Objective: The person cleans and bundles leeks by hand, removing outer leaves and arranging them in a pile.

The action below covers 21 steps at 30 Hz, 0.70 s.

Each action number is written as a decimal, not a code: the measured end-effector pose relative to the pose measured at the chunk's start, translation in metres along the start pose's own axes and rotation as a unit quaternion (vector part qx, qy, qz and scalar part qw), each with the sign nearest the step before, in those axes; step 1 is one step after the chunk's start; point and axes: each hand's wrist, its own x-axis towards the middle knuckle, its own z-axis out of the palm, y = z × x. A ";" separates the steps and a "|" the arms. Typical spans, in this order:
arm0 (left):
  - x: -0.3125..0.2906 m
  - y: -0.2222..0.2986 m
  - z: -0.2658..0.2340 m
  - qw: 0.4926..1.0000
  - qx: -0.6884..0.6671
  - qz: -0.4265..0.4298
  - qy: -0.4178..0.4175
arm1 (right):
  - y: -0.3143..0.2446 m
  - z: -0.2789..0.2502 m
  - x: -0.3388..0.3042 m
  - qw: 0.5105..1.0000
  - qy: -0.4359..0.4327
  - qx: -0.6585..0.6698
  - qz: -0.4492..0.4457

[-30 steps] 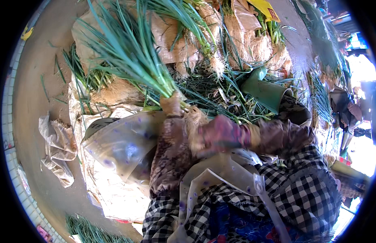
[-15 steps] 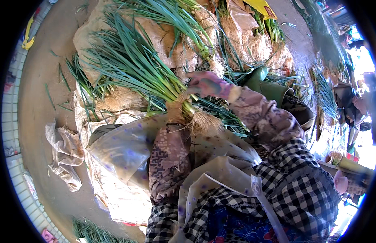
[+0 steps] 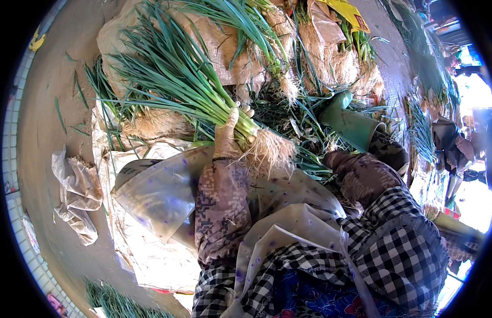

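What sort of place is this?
Probably a vegetable-handling area, perhaps at a market or farm: the left hand holds a green-onion-like bunch, more rooted bundles lie ahead, and loose leafy scraps lie heaped by the green boot.

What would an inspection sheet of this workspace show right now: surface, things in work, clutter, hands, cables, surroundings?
Surface: pale sheet spread on brown ground.
Things in work: green onion bunch, roots toward picture right, leaves toward the upper left.
Clutter: cut leaves heaped beyond the bunch; crumpled plastic at left.
Hands: left hand closed around the bunch's lower stalks; right hand hidden, its sleeve ending near the leaves.
Cables: nothing seen.
Surroundings: green boot at right; more rooted bunches beyond; tiled strip at far left.
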 end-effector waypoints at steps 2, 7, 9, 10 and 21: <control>0.001 -0.003 0.003 0.998 -0.014 -0.011 -0.052 | 0.016 -0.013 -0.005 1.000 0.009 0.005 -0.017; 0.010 -0.008 -0.018 0.993 0.041 -0.025 -0.110 | -0.049 -0.162 -0.003 0.832 0.369 0.405 -0.084; 0.009 -0.014 -0.009 0.996 0.006 -0.002 -0.093 | -0.080 -0.217 -0.028 0.792 0.382 0.434 -0.194; 0.008 -0.014 -0.005 0.995 -0.010 -0.037 -0.090 | -0.092 -0.229 -0.034 0.815 0.408 0.336 -0.237; -0.006 -0.002 -0.006 0.991 0.093 -0.072 -0.060 | -0.099 -0.194 -0.011 0.892 0.328 0.164 -0.264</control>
